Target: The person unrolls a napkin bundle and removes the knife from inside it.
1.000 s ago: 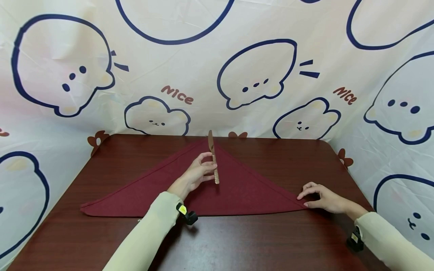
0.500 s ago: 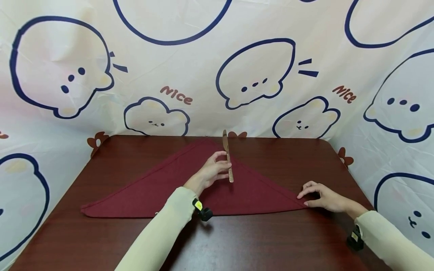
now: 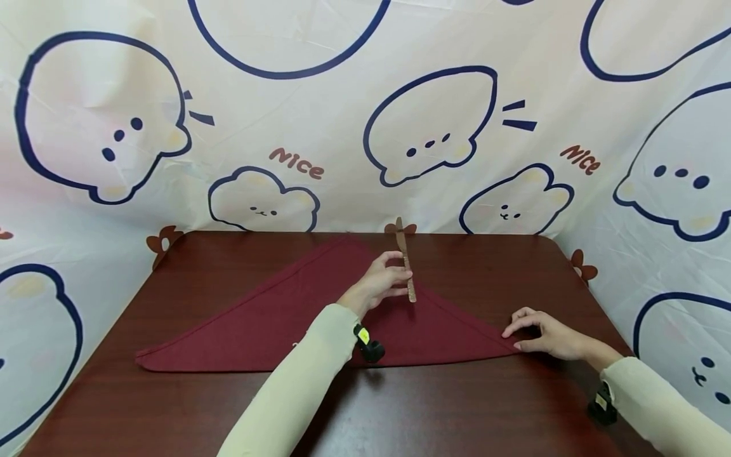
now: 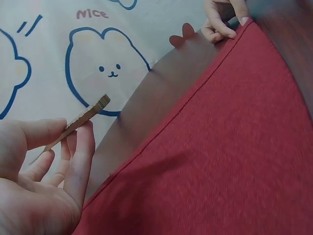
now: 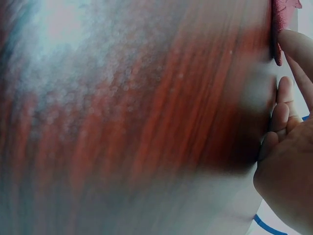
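Observation:
A gold-coloured table knife is pinched in my left hand, blade pointing away and its textured handle toward me. The left wrist view shows the knife between the thumb and fingertips of the left hand, above the cloth. Under it a dark red cloth napkin lies as a wide triangle on the table. At its right corner my right hand pinches the cloth with thumb and forefinger. In the right wrist view only a small part of the cloth shows beside the right hand.
The brown wooden table extends to a white curtain with blue cartoon outlines, which stands behind and at both sides. A black camera is strapped on the left wrist, another camera on the right.
My left hand has moved to the right with the knife, from over the cloth's middle toward its right slanting edge. The right hand and the cloth have stayed in place.

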Tool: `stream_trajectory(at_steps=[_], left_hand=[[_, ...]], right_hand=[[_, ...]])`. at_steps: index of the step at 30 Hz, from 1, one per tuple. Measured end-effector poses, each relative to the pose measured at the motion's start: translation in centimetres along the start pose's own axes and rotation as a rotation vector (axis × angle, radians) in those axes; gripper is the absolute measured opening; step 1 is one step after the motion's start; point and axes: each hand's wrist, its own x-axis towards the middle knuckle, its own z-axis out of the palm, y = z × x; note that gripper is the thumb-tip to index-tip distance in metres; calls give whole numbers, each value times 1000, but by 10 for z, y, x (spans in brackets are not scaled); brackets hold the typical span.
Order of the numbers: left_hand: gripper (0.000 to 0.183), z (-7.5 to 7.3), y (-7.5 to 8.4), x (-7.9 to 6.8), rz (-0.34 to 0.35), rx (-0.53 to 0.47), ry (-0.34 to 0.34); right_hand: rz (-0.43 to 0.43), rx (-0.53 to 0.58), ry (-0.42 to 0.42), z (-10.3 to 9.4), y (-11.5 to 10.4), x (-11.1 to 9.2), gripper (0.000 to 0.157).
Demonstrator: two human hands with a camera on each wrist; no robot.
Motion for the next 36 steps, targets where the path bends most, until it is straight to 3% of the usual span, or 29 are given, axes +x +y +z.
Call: stream_trajectory(at_steps=[17, 24, 36], left_hand=[[53, 45, -13, 23, -27, -91, 17], [56, 56, -15, 28, -30, -99, -12], [61, 71, -26, 31, -30, -140, -4]], right_hand=[[9, -9, -5, 0, -1, 0, 18], [28, -1, -1, 0, -4, 0, 18], [19, -12, 1, 0, -8, -1, 18]])
